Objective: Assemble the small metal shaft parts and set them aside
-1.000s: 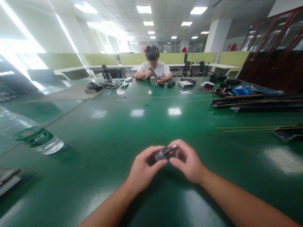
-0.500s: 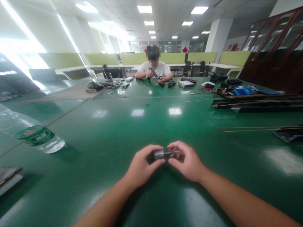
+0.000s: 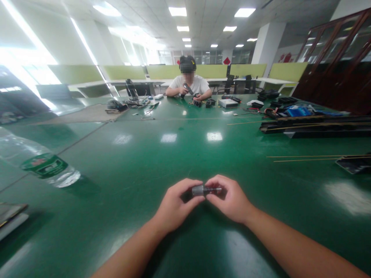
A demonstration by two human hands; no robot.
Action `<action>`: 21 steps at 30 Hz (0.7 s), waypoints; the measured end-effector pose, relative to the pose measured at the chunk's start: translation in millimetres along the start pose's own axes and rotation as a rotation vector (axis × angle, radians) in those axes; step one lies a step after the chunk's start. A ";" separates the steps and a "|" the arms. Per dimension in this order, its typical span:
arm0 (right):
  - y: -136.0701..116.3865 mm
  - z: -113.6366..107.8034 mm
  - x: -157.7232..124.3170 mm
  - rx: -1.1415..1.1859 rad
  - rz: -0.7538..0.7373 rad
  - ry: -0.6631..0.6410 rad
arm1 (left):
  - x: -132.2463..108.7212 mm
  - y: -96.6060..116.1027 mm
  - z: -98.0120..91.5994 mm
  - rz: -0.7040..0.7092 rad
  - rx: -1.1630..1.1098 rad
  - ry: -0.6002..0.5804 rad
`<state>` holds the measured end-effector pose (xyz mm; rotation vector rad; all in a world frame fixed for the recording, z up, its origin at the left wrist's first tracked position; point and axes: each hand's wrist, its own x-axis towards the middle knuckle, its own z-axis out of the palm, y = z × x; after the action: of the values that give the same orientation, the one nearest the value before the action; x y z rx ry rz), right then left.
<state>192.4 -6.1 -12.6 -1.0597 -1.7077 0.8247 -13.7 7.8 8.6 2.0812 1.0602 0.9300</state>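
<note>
A small grey metal cylinder with a thin shaft (image 3: 198, 190) is held level just above the green tabletop (image 3: 139, 166). Its thick body sits between the thumb and fingers of my left hand (image 3: 177, 202), which is closed on it. The shaft points right, into the curled fingers of my right hand (image 3: 230, 199). Thumb and forefinger of that hand lie on either side of the shaft, and its bright tip shows in front of the other fingers. Exactly where the right fingertips touch is hard to make out.
At left lies a clear water bottle (image 3: 46, 166); nearer is a flat stacked object (image 3: 13, 218). Black rails (image 3: 315, 127) and thin brass-coloured rods (image 3: 304, 157) lie at right. Across the table a person (image 3: 189, 83) handles dark parts among scattered items.
My left hand and the cylinder have moved slightly right, closer to my right hand. More of the shaft's tip now shows inside the right hand.
</note>
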 end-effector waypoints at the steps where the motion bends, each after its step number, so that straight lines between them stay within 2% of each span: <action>1: -0.1 0.0 0.1 0.003 0.003 0.003 | -0.1 0.4 0.3 0.000 -0.002 -0.004; 10: -2.0 -1.4 0.2 -0.016 -0.022 -0.002 | 0.0 -1.0 2.4 0.017 -0.005 -0.008; 21: -2.3 0.3 2.0 0.034 0.031 0.016 | -3.5 -4.7 6.2 0.055 0.008 0.020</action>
<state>191.1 -5.1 -10.0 -1.0692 -1.6619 0.8594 -12.1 5.9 0.5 2.1212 1.0232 0.9763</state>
